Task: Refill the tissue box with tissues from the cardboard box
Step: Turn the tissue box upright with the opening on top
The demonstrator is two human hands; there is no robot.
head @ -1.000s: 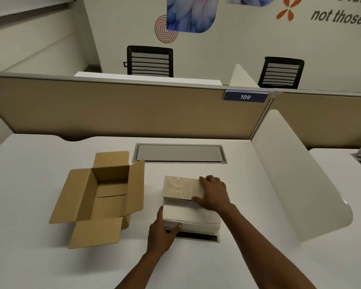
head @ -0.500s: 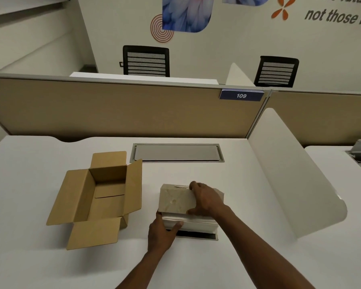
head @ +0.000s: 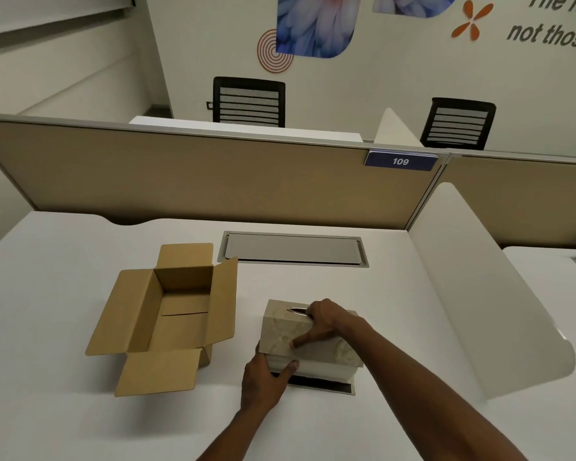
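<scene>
A beige patterned tissue box cover (head: 285, 332) with an oval slot on top sits over a white stack of tissues (head: 326, 370) near the desk's front middle. My right hand (head: 325, 322) grips the cover's top and front side. My left hand (head: 266, 380) holds the stack's left front corner, thumb against its side. A dark base plate (head: 326, 384) shows under the stack. The open brown cardboard box (head: 170, 314) stands to the left, flaps spread, its inside looking empty.
A grey cable hatch (head: 293, 249) is set into the white desk (head: 64, 410) behind the boxes. A beige partition (head: 197, 174) runs along the back. A white curved divider (head: 479, 294) bounds the right side. Two black chairs stand beyond.
My right hand has tipped the cover from lying flat on the stack to sitting down over it, slot now facing up. My left hand stayed at the stack's corner.
</scene>
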